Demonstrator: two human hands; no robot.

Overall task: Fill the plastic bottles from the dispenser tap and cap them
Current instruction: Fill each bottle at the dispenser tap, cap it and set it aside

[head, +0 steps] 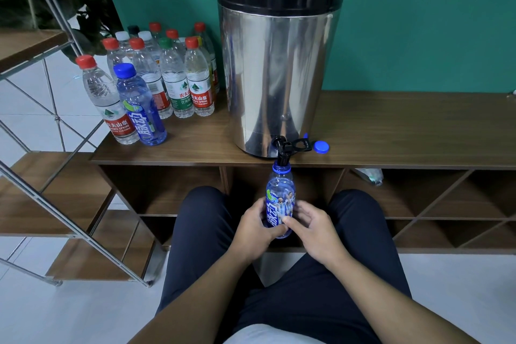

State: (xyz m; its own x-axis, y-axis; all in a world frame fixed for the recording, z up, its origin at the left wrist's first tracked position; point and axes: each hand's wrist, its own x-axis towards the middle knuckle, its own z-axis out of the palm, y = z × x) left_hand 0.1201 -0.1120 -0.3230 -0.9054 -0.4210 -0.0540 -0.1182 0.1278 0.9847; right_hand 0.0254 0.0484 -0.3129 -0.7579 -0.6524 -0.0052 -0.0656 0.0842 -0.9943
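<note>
A steel dispenser [279, 64] stands on the wooden shelf [391, 131]. Capped bottles [156, 84] cluster left of it. Left hand [255, 227] and right hand [312, 227] curl around the uncapped blue bottle [280, 198] under the tap [283, 152]; its blue cap [321, 146] lies beside the tap.

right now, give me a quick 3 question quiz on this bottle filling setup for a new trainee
1. True or false: the blue bottle under the tap has its cap on.
2. Where does the loose blue cap lie? A) on the floor B) on the shelf top right of the tap C) on the dispenser lid
3. Fill in: both hands hold the bottle, left hand and right hand; its open mouth sits right under the ____.

Key: 1 false; 2 B; 3 tap
</note>
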